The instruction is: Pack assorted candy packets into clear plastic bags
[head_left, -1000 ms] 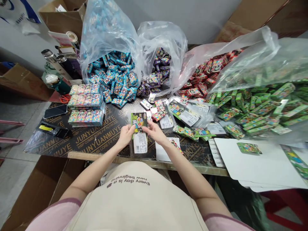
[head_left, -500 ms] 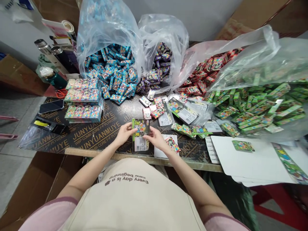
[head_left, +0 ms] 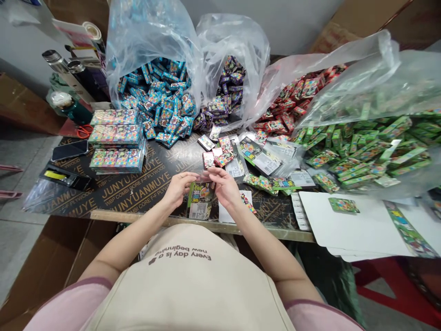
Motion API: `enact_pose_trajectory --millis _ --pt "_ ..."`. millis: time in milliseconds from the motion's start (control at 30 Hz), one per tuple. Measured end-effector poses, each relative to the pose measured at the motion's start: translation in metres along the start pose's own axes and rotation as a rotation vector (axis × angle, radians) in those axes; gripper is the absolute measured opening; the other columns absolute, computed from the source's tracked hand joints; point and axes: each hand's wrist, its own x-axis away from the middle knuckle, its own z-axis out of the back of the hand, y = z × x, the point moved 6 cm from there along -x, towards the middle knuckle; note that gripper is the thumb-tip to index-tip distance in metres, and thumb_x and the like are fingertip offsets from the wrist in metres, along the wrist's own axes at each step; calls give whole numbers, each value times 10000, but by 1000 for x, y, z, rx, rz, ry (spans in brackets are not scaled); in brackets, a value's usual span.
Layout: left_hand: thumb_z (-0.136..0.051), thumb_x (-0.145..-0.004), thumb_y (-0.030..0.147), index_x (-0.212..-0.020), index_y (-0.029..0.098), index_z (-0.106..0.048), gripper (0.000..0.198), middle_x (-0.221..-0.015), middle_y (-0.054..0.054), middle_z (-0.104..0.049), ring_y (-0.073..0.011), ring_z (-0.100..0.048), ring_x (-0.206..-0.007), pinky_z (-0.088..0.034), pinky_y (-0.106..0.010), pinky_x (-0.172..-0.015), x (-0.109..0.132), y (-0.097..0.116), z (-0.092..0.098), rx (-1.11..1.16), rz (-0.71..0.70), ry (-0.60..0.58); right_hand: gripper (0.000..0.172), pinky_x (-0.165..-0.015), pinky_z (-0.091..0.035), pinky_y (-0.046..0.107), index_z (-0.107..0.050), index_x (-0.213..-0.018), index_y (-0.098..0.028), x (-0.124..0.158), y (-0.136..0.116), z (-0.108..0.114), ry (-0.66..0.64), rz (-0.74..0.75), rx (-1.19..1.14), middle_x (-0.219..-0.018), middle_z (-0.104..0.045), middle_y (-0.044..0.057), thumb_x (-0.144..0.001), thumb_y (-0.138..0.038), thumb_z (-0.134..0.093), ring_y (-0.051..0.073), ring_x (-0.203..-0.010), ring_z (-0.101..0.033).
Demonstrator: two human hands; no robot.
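Left hand point(head_left: 178, 189) and right hand point(head_left: 224, 187) shifted up packet point(head_left: 200, 201), pinching its top, red boxes point(head_left: 208, 160) beyond

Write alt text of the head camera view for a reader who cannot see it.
A person's left hand and right hand are at the top of a dark printed packet, at a dark table. Behind are plastic bags and many small blue, purple, red and green boxes; colourful packs are stacked at left.

The apron point(head_left: 193, 289) reads "Every day is a new beginning"; the tabletop point(head_left: 156, 165), "JUNYUANMUYE" and "PLYWOOD".
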Motion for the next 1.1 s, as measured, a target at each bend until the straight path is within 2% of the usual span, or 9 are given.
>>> enact_pose_trajectory --millis 100,200,300,467,567,700,867,1000,1100 --pt "-753 -639 299 -807 176 -743 208 -836 -61 -728 -184 -654 -808 -496 -299 -746 8 25 4 -181 -275 2 185 -928 -504 437 -739 -883 -256 9 -13 9 30 265 239 -942 -748 34 -731 -353 -699 236 -916 -692" --pt "-750 -675 310 -752 192 -760 142 -874 -78 -732 -213 -658 -864 -495 -347 -849 22 41 2 -420 -489 -38 147 -975 -484 428 -758 -881 -283 20 -25 10 -59 413 410 -1009 -737 26 -773 -340 -675 237 -1003 -671" --pt "-762 -669 315 -743 191 -761 145 -848 -77 -736 -213 -666 -818 -511 -346 -818 23 47 1 -508 -503 -64 135 -929 -513 427 -764 -864 -279 23 -32 11 -85 386 453 -969 -745 28 -776 -331 -677 234 -937 -691" --pt "-792 -608 311 -749 145 -754 221 -703 -62 -722 -184 -642 -638 -506 -296 -648 8 48 -2 -487 -322 -140 164 -742 -572 385 -756 -784 -236 11 -29 8 -114 92 265 -737 -742 19 -676 -359 -766 206 -696 -701" --pt "-756 -646 270 -702 140 -746 142 -679 -64 -712 -178 -639 -633 -496 -283 -631 11 55 -7 -552 -388 -169 185 -701 -575 352 -745 -728 -207 7 -29 7 -143 32 216 -681 -728 16 -628 -354 -801 182 -635 -686" --pt "-700 -726 234 -699 165 -730 81 -785 -81 -723 -186 -666 -744 -514 -292 -703 28 62 -14 -743 -680 -211 189 -668 -575 340 -754 -762 -197 13 -33 11 -145 134 342 -734 -743 39 -669 -361 -775 186 -657 -687" --pt "-658 -795 220 -725 168 -698 96 -821 -71 -730 -158 -671 -742 -530 -284 -701 36 58 -16 -899 -988 -231 148 -882 -551 395 -755 -901 -253 34 -37 5 -159 467 555 -997 -740 42 -778 -303 -691 222 -934 -697" --pt "-605 -848 213 -936 188 -712 141 -953 -72 -735 -157 -686 -849 -547 -290 -758 30 49 -24 -914 -1002 -364 215 -954 -513 392 -719 -1030 -290 36 -41 4 -237 558 637 -1110 -707 24 -834 -295 -631 211 -1041 -660" --pt "-629 -832 221 -923 208 -726 133 -881 -41 -743 -147 -685 -781 -555 -284 -714 19 54 -11 -796 -910 -235 365 -948 -499 393 -637 -1182 -289 24 -54 33 -90 539 659 -1197 -659 40 -824 -358 -643 220 -1090 -621"
